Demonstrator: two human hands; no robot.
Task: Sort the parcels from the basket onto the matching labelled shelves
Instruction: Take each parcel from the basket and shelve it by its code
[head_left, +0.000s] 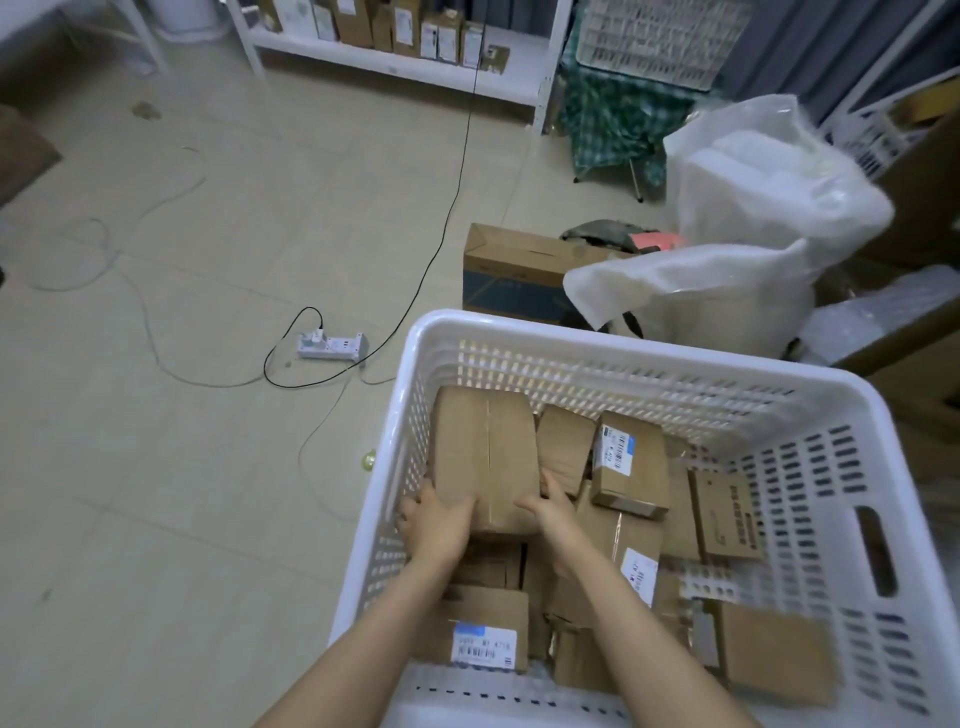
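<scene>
A white perforated basket stands on the floor and holds several brown cardboard parcels. Both my hands are inside it, on the largest parcel, a taped brown box in the far left corner. My left hand grips its near left edge. My right hand grips its near right edge, fingers curled round the side. Beside it a smaller parcel with a white and blue label stands tilted. Another labelled parcel lies close to me. The white shelf with a row of parcels stands far ahead.
A white power strip with black and grey cables lies on the tiled floor left of the basket. Behind the basket are a cardboard box and bulky white plastic wrapping. More boxes stand at the right.
</scene>
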